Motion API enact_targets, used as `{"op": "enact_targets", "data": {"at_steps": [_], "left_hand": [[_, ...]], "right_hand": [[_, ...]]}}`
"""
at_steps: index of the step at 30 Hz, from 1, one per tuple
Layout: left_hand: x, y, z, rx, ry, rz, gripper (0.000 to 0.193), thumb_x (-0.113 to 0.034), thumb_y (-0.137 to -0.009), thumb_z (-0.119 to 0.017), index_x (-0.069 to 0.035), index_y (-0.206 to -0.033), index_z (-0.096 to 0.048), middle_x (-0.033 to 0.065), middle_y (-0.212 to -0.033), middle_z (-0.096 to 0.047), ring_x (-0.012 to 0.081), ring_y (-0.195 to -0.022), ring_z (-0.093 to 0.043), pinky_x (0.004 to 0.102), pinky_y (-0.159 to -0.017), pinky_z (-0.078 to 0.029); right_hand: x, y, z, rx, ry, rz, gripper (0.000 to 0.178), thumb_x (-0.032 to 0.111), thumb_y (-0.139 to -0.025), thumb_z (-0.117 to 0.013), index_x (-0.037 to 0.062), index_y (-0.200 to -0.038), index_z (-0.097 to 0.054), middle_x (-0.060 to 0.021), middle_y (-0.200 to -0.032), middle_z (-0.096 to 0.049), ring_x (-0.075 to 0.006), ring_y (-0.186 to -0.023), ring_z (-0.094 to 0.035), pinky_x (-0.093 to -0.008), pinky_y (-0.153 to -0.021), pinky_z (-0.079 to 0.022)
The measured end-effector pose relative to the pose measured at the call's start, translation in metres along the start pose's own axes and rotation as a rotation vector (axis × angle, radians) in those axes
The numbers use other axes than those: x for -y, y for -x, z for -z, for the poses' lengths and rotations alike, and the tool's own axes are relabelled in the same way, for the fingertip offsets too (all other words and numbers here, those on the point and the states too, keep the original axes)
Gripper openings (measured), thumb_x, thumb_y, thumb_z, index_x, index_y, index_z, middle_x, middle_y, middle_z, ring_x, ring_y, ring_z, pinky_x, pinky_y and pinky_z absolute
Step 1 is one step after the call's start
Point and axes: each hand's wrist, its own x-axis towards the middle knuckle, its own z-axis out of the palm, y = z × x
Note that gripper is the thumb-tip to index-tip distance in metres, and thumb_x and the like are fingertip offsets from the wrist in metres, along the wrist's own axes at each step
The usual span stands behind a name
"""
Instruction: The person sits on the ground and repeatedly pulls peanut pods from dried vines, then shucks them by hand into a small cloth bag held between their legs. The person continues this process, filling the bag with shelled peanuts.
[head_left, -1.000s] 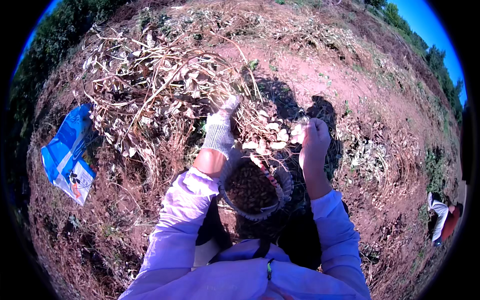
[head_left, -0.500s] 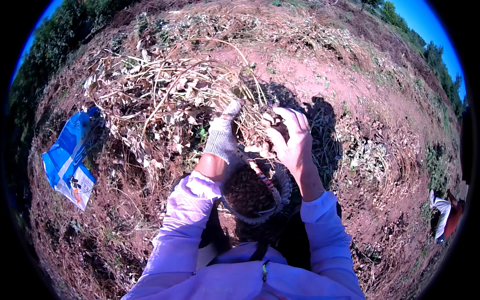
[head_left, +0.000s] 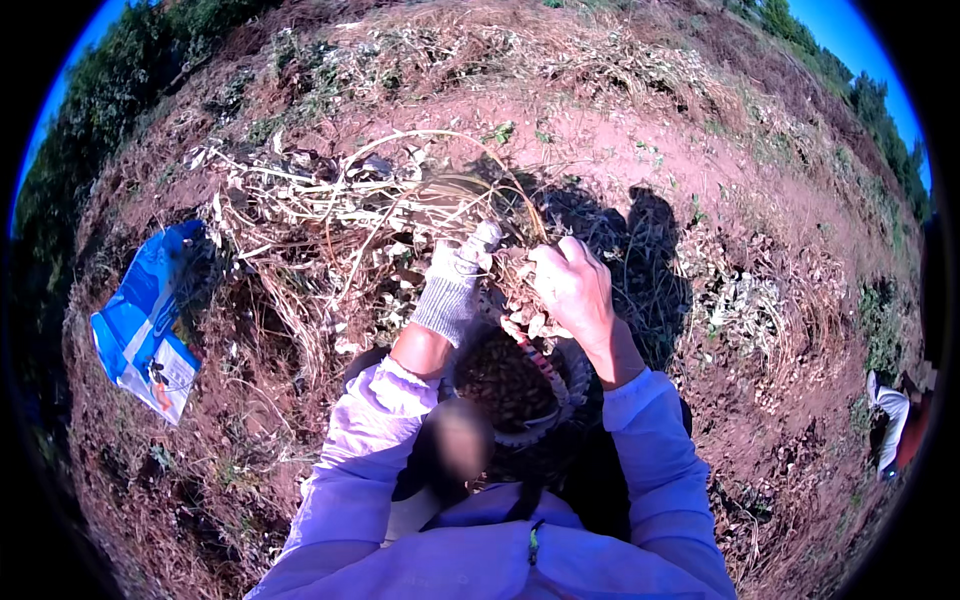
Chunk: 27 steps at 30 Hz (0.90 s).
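Note:
My left hand [head_left: 455, 275], in a pale knitted glove, is closed round the stems of a bundle of dried peanut plants [head_left: 340, 205], whose leafy tops spread out to the left. A cluster of peanuts [head_left: 518, 288] hangs at the root end, between my two hands. Bare and with its fingers curled in, my right hand [head_left: 578, 295] grips peanuts at the right side of this cluster; its fingertips are partly hidden. Just below both hands stands a round basket [head_left: 528, 437] with a striped wrapped handle [head_left: 538, 362]. Brown peanuts [head_left: 503, 388] lie inside it.
A blue and white printed sack [head_left: 145, 325] lies on the ground at the left. Dry plant litter [head_left: 760, 310] covers the soil to the right. At the far right edge is something white and red [head_left: 893, 425]. A blurred tan patch [head_left: 462, 440] shows beside the basket.
My right hand's fingers, spread round the pods before, have closed in. The plant bundle has shifted lower, and my left hand has moved slightly down and right. A blurred patch has appeared beside the basket.

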Motion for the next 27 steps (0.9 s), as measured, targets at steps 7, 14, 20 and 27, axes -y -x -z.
{"op": "enact_targets", "data": {"at_steps": [7,14,20,27], "left_hand": [[0.016,-0.025,0.008,0.170,0.107,-0.064,0.024,-0.009,-0.088,-0.056,0.002,-0.108,-0.063,0.0100,-0.101,-0.065,0.0162,-0.093,-0.061,0.0275,-0.081,-0.048],[0.004,-0.036,0.009,-0.204,-0.225,-0.017,0.023,-0.027,-0.083,-0.060,-0.003,-0.082,-0.063,0.0060,-0.076,-0.061,0.0154,-0.067,-0.058,0.0304,-0.057,-0.047],[0.006,-0.046,0.011,-0.396,-0.095,0.032,0.020,-0.027,-0.078,-0.064,-0.007,-0.079,-0.061,0.0002,-0.068,-0.051,0.0124,-0.059,-0.044,0.0297,-0.053,-0.037],[-0.006,-0.058,0.035,-0.272,0.132,-0.025,0.011,-0.017,-0.083,-0.060,-0.008,-0.088,-0.061,0.0039,-0.078,-0.062,0.0166,-0.064,-0.059,0.0299,-0.059,-0.049]], "right_hand": [[0.028,0.011,-0.018,0.273,-0.062,0.149,0.020,0.006,-0.073,-0.061,0.0076,-0.092,-0.056,-0.0104,-0.077,-0.050,-0.0284,-0.068,-0.058,-0.0383,-0.051,-0.048],[0.029,0.007,-0.008,-0.019,-0.169,0.085,0.019,0.003,-0.078,-0.063,0.0034,-0.095,-0.056,-0.0111,-0.078,-0.058,-0.0277,-0.061,-0.060,-0.0348,-0.052,-0.050],[0.027,-0.009,0.015,-0.386,-0.753,-0.608,0.011,0.009,-0.085,-0.063,0.0031,-0.085,-0.054,-0.0002,-0.065,-0.052,-0.0066,-0.053,-0.049,-0.0225,-0.046,-0.039],[-0.029,0.016,0.027,-0.002,-0.876,-0.951,0.017,0.017,-0.090,-0.054,0.0024,-0.083,-0.053,0.0011,-0.056,-0.045,-0.0058,-0.044,-0.042,-0.0215,-0.039,-0.033]]}}
